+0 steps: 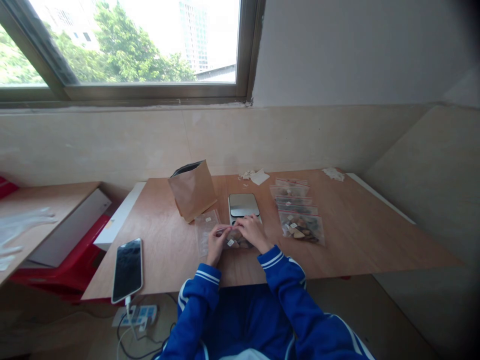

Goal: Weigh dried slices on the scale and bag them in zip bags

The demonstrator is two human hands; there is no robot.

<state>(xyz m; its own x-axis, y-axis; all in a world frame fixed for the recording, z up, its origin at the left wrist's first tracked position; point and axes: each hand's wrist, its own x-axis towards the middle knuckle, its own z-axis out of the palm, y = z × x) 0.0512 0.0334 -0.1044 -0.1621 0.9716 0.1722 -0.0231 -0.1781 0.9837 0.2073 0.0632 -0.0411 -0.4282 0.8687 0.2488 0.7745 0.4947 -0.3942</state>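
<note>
My left hand (215, 243) and my right hand (252, 231) both pinch the top edge of a small clear zip bag (235, 242) that lies on the wooden table (360, 235), filled with small brown and white pieces. Just behind the bag sits a small digital scale (243, 205) with a shiny plate. Several empty clear bags (205, 226) lie to the left of my left hand. A row of filled zip bags (298, 215) lies to the right of the scale. Both sleeves are blue with white stripes.
A brown paper pouch (193, 190) stands open behind and left of the scale. A phone (128, 269) lies near the table's front left corner, cabled to a power strip (137, 315) on the floor. White scraps (255, 176) lie near the wall. A second table (41, 210) stands left.
</note>
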